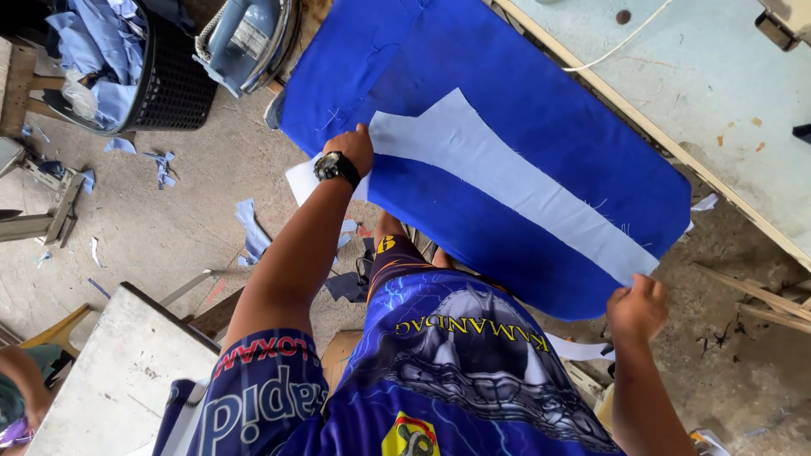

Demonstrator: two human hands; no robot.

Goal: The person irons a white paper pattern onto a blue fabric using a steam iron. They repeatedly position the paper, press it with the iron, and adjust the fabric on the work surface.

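One pale blue fabric strip (515,181) lies diagonally across the royal-blue padded ironing board (473,76). The left hand (351,148), wearing one black wristwatch (336,166), presses one end; the right hand (638,306) pinches the other end closed. One steam iron (245,38) stands beyond, beside one black basket (173,84) of blue cloth. Fabric scraps (250,228) litter the concrete floor.

The fingertips of the left hand (350,149) are hidden against the pale fabric strip (507,181), so the grip cannot be made out. The fingers of the right hand (638,306) are curled out of sight at the strip's other end. Beyond the left hand, the iron (247,38) is cut off by the top edge, as is the blue board cover (507,93).
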